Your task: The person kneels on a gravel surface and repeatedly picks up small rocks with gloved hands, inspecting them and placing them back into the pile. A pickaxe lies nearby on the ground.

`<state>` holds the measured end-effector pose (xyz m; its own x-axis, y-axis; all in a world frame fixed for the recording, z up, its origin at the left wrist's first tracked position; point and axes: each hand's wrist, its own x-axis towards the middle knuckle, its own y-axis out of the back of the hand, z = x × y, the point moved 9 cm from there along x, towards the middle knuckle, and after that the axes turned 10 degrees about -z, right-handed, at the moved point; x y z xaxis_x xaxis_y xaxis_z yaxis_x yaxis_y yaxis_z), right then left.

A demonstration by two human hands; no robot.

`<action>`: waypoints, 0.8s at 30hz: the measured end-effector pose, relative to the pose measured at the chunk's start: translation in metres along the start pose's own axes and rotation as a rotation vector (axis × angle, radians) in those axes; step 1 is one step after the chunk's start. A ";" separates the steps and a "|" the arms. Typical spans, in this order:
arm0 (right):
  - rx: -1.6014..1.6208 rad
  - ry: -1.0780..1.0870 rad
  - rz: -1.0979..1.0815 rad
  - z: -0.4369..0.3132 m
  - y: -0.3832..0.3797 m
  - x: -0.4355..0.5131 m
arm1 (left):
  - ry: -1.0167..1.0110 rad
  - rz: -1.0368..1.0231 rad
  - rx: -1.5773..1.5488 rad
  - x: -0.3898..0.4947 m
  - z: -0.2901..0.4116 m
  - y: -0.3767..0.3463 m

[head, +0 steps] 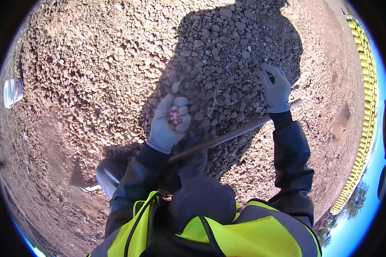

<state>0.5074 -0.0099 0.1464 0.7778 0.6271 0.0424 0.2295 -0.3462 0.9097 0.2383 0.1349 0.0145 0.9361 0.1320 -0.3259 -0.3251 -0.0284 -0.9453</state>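
My left hand (170, 123), in a pale work glove, is turned palm up with its fingers curled around a handful of small reddish stones (174, 117). Off to the right, my right hand (276, 88), gloved the same way, is low over the shaded stones with its thumb and fingers bent; whether it pinches a stone I cannot tell. Loose stones (222, 61) cover the ground before me, partly in my shadow. A long rod-like handle (231, 135) lies slantwise over them, passing beneath my right wrist. Its lower left end is hidden by my left arm.
A white bucket (13, 92) is at the far left. Near my bent knee (111, 175) lies a dark flat blade-like piece (78, 176). Long stacked rows of yellow objects (366, 96) curve along the right side, beyond bare reddish soil (328, 122).
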 end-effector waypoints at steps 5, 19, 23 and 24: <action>0.001 0.073 -0.030 0.023 -0.014 0.017 | 0.028 -0.055 -0.007 -0.001 -0.007 0.007; -0.420 -0.012 -0.243 0.019 -0.048 0.005 | 0.042 0.043 -0.009 -0.008 -0.008 0.010; -0.335 -0.071 -0.229 0.021 -0.048 0.005 | 0.027 0.043 0.002 -0.009 -0.007 0.013; -0.284 -0.054 -0.157 0.018 -0.040 0.010 | 0.034 -0.001 -0.010 -0.008 -0.007 0.010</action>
<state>0.5170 -0.0021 0.1032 0.7775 0.6169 -0.1224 0.1823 -0.0348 0.9826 0.2287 0.1266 0.0076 0.9405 0.0980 -0.3253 -0.3232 -0.0378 -0.9456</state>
